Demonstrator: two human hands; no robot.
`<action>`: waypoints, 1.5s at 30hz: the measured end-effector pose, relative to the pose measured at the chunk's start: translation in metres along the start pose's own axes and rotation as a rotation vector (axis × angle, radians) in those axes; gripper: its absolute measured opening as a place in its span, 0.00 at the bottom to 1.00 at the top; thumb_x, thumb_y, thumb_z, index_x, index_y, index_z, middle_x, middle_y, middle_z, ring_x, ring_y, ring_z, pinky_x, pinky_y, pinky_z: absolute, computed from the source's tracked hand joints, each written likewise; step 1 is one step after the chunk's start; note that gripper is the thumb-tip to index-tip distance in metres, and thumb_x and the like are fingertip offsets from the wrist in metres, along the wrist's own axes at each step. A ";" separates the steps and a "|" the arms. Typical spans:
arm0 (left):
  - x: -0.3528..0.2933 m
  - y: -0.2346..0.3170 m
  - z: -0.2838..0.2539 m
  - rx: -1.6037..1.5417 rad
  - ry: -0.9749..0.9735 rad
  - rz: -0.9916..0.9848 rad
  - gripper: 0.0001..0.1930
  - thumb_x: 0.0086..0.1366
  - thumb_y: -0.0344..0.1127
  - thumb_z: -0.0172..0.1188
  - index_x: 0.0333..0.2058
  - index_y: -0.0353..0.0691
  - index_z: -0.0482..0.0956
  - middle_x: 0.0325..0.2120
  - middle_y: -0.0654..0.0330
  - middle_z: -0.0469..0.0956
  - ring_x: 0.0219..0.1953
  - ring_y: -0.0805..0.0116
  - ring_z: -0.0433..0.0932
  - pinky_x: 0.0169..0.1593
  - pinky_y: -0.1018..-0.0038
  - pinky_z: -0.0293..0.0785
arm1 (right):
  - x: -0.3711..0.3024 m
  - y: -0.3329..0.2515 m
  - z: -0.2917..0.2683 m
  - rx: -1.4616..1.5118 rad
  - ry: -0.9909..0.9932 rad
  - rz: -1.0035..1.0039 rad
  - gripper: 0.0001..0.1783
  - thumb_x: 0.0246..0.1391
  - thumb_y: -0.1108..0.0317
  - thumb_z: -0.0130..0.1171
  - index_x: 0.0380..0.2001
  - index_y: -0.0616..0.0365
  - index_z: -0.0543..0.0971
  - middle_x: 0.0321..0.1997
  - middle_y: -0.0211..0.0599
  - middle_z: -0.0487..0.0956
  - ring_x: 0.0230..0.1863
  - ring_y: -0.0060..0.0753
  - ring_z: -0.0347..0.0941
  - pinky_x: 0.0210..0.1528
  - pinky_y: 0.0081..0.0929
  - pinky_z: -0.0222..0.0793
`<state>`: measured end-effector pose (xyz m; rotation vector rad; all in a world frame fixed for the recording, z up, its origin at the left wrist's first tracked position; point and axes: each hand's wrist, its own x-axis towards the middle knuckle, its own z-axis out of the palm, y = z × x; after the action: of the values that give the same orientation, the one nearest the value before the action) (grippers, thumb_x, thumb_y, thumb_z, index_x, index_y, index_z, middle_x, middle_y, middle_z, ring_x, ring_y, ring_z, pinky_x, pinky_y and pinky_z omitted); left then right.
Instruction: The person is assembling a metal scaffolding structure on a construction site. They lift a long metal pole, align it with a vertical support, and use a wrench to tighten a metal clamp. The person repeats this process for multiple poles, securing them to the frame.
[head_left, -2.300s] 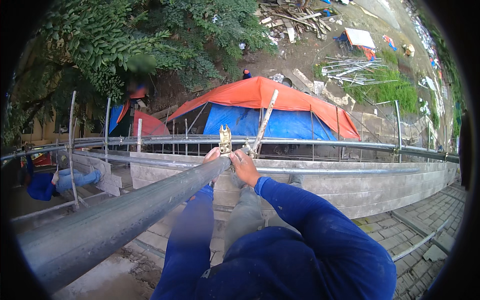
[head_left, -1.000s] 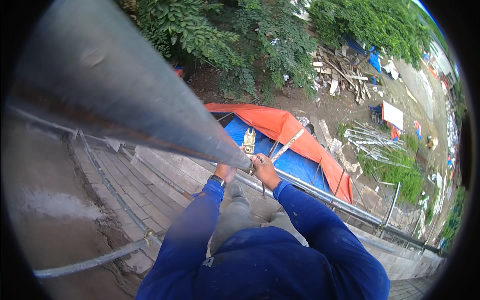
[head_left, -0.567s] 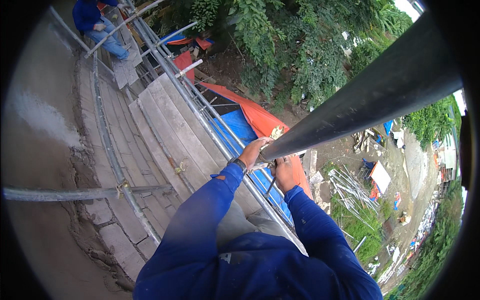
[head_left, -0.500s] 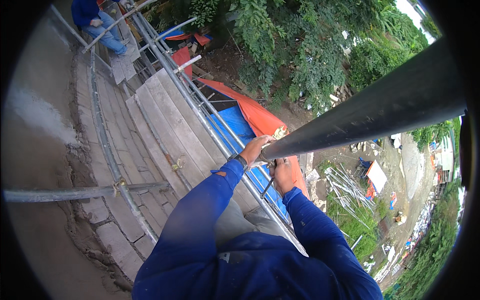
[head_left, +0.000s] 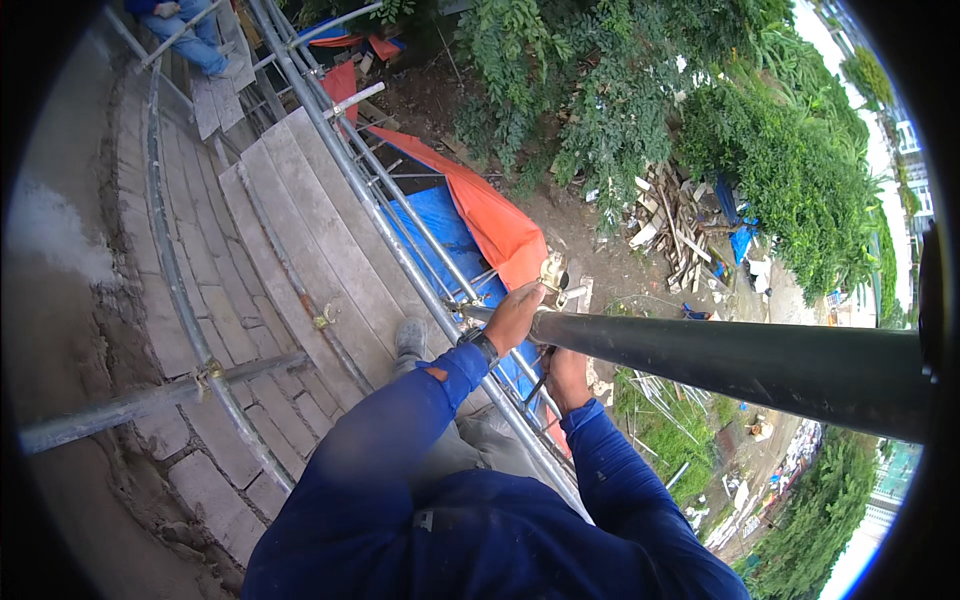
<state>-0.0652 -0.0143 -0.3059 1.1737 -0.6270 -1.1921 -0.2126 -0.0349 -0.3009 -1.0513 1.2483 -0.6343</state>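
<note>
A thick dark metal scaffold pipe (head_left: 720, 365) crosses from the right edge to the scaffold railing (head_left: 440, 300). At its narrow end my left hand (head_left: 515, 315) is closed around the pipe joint, with a watch on the wrist. A brass-coloured scaffold clamp (head_left: 552, 270) sits just beyond those fingers. Below the pipe, my right hand (head_left: 568, 380) is closed on a thin dark rod (head_left: 541, 378), perhaps a tool handle; its far end is hidden. Both arms wear blue sleeves.
Wooden planks (head_left: 330, 220) form the walkway, beside a block ledge (head_left: 215, 480) and a rough plastered wall (head_left: 60, 300). Another person (head_left: 195, 35) is at the far left. Outside the railing hang orange (head_left: 490, 220) and blue tarps (head_left: 440, 225), high above the ground.
My view has turned, so the pipe now lies nearly level across the picture instead of slanting to the upper right. Both hands stay at the joint. A grey shoe has come into sight.
</note>
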 end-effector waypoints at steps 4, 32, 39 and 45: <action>0.015 -0.013 -0.013 0.166 -0.026 0.066 0.21 0.77 0.43 0.41 0.43 0.28 0.76 0.36 0.46 0.78 0.41 0.59 0.77 0.51 0.66 0.71 | -0.006 -0.031 0.002 0.046 -0.145 0.134 0.16 0.71 0.54 0.47 0.41 0.53 0.77 0.26 0.24 0.73 0.17 0.18 0.60 0.18 0.23 0.51; 0.033 0.019 -0.008 -0.075 -0.154 -0.235 0.26 0.78 0.51 0.43 0.37 0.34 0.82 0.33 0.59 0.82 0.38 0.72 0.79 0.47 0.70 0.73 | -0.040 -0.050 0.026 0.233 -0.004 0.126 0.14 0.72 0.57 0.45 0.44 0.57 0.73 0.22 0.31 0.69 0.14 0.23 0.59 0.15 0.25 0.51; 0.040 0.038 0.002 -0.076 -0.247 -0.309 0.26 0.77 0.52 0.43 0.40 0.35 0.82 0.35 0.59 0.82 0.36 0.72 0.79 0.45 0.70 0.74 | -0.029 -0.028 0.005 0.151 -0.047 0.038 0.13 0.72 0.60 0.42 0.45 0.56 0.72 0.26 0.31 0.69 0.13 0.22 0.57 0.15 0.26 0.50; 0.101 0.022 -0.014 -0.085 -0.422 -0.165 0.14 0.72 0.43 0.58 0.48 0.40 0.77 0.39 0.62 0.80 0.40 0.68 0.80 0.46 0.67 0.78 | -0.039 -0.039 -0.099 -0.294 0.008 -0.463 0.21 0.72 0.53 0.46 0.39 0.62 0.76 0.27 0.41 0.79 0.29 0.34 0.79 0.35 0.35 0.73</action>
<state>-0.0135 -0.1045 -0.3097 0.9189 -0.7955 -1.6121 -0.3111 -0.0458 -0.2458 -1.6093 1.1308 -0.8197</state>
